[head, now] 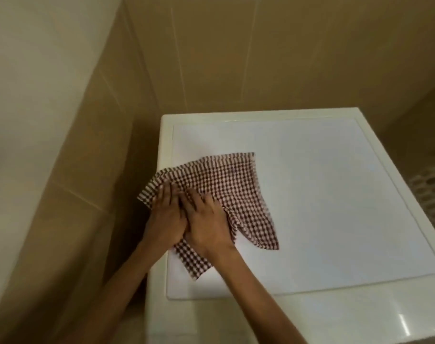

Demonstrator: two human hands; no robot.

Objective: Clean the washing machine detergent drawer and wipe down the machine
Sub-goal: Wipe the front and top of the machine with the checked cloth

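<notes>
Cloth [226,187]: dark brown-and-white check. Washing machine top [335,207] was white, with a cream rim. Wall tiles [261,58] were tan, their grout lines pale.

The washing machine [335,316] stands in a corner, with one tiled wall [261,58] behind it and a side wall [82,150] close along its left. A cloth [226,184] lies spread on the left half of the machine's top panel [335,194], its left corner reaching past the machine's left edge. Both hands rest flat on the cloth's left part, side by side and touching. The left hand [165,214] is at the machine's left edge, the right hand [209,219] just to its right. A perforated basket [432,189] sits to the machine's right, lower than its top.
</notes>
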